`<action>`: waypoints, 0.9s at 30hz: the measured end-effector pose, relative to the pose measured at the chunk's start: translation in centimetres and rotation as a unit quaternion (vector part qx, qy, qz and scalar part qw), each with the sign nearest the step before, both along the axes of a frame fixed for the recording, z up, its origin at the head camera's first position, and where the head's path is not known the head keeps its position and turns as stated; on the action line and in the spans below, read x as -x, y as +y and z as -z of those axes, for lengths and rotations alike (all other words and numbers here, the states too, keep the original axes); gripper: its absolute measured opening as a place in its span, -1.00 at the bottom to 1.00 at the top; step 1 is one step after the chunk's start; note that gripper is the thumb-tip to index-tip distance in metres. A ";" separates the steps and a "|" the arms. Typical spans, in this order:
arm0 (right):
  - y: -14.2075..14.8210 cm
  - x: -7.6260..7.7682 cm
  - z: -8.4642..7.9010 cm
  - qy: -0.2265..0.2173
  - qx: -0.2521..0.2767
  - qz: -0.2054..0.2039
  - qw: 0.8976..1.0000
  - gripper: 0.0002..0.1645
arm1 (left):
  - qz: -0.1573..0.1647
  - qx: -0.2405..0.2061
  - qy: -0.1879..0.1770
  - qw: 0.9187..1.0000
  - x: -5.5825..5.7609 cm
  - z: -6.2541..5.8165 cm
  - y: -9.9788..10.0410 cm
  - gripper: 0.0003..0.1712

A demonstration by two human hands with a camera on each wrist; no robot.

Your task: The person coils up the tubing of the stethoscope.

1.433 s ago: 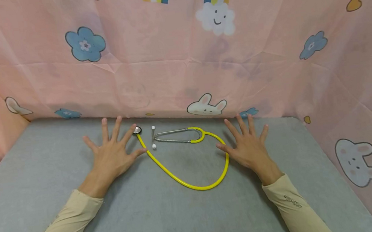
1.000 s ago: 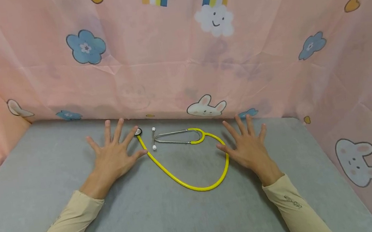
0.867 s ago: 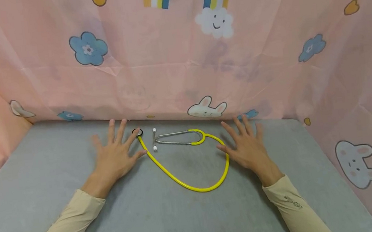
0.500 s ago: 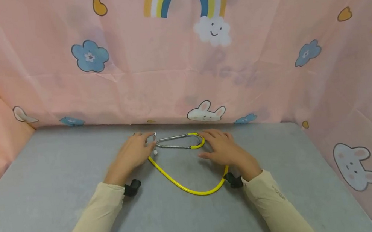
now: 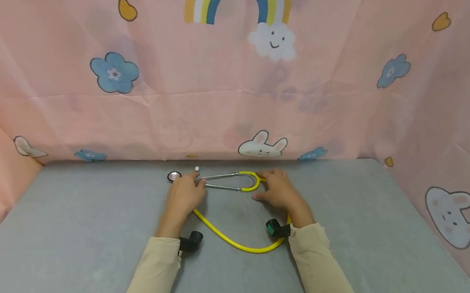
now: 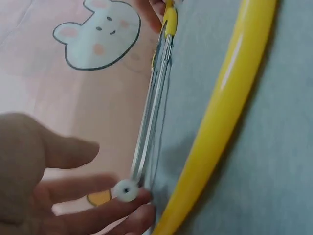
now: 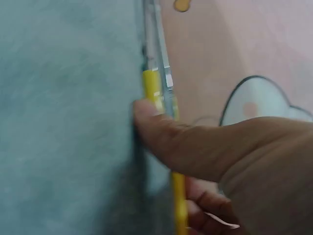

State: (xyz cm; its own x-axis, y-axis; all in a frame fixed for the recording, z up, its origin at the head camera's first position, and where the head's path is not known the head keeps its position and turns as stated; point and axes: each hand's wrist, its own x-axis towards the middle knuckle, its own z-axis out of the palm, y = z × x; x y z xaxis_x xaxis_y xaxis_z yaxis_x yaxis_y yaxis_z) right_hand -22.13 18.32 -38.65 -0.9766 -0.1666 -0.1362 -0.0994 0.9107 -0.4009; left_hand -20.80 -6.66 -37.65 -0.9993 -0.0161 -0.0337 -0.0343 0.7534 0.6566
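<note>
A stethoscope with yellow tubing (image 5: pixel 232 246) and metal ear tubes (image 5: pixel 224 186) lies on the grey table. My left hand (image 5: pixel 184 195) is over its ear-tip end, beside the round chest piece (image 5: pixel 174 176). In the left wrist view, the fingers reach behind a white ear tip (image 6: pixel 126 190), while the thumb (image 6: pixel 73 152) stands apart from it. At the yellow fork of the tubing is my right hand (image 5: pixel 283 191), thumb and fingers spread on either side. The right wrist view has that thumb (image 7: pixel 166 142) crossing in front of the yellow fork (image 7: pixel 152 85), with other fingers partly hidden behind.
A pink printed cloth (image 5: pixel 172 119) rises along the back edge of the grey table (image 5: pixel 79 258) and at both sides. Black wrist mounts (image 5: pixel 191 242) sit at both cuffs, the right one overlapping the tubing loop in the head view.
Both hands, spread wide at either side of the stethoscope before, have moved inward to its two ends. The stethoscope lies in about the same place; the head view has tilted up slightly.
</note>
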 end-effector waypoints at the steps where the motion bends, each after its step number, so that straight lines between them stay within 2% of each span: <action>1: 0.0 0.2 0.1 0.008 0.008 -0.002 1.000 -0.16 | -0.011 -0.025 0.004 1.000 0.1 0.0 0.0 -0.48; 3: 0.0 0.4 0.2 0.021 0.026 -0.002 0.999 -0.19 | -0.031 -0.095 0.008 0.995 0.4 -0.1 -0.2 -0.48; 4: 0.0 0.5 0.2 0.025 0.038 0.000 0.999 -0.21 | -0.040 -0.143 0.005 0.989 0.6 -0.2 -0.3 -0.48; 7: -0.1 0.8 0.1 0.029 0.075 0.011 0.997 -0.27 | -0.049 -0.272 -0.015 0.961 0.9 -0.5 -0.8 -0.51; 9: -0.3 0.8 0.0 0.021 0.100 0.025 0.994 -0.29 | -0.045 -0.334 -0.037 0.941 1.0 -0.8 -1.2 -0.54; 10: -0.3 0.8 0.0 0.018 0.112 0.032 0.993 -0.31 | -0.041 -0.351 -0.047 0.934 1.0 -0.9 -1.3 -0.56; 12: -0.4 0.6 -0.1 0.015 0.126 0.038 0.991 -0.34 | -0.029 -0.366 -0.057 0.929 1.0 -1.1 -1.6 -0.59; 15: -0.3 0.3 -0.4 0.009 0.149 0.035 0.988 -0.38 | -0.018 -0.371 -0.063 0.926 0.8 -1.3 -1.7 -0.61; 20: 0.2 -0.6 -2.4 0.033 0.177 -0.016 0.984 -0.26 | -0.002 -0.379 -0.026 0.925 0.6 -1.7 -1.6 -0.60; 24: 0.5 -1.3 -4.4 0.080 0.179 -0.066 0.978 -0.12 | 0.014 -0.409 -0.010 0.913 0.1 -3.0 -2.1 -0.60; 27: 0.8 -1.8 -5.4 0.103 0.171 -0.070 0.977 -0.09 | 0.028 -0.429 0.000 0.903 -0.2 -3.8 -2.2 -0.63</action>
State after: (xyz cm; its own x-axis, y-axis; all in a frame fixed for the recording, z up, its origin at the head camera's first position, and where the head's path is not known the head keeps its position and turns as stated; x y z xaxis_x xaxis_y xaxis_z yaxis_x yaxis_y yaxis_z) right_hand -20.35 19.11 -33.26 -0.9415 -0.3026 0.1484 -0.3250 0.6981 -0.6380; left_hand -20.62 -8.82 -33.83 -0.9977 0.0665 -0.0087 -0.0108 -0.0317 0.9994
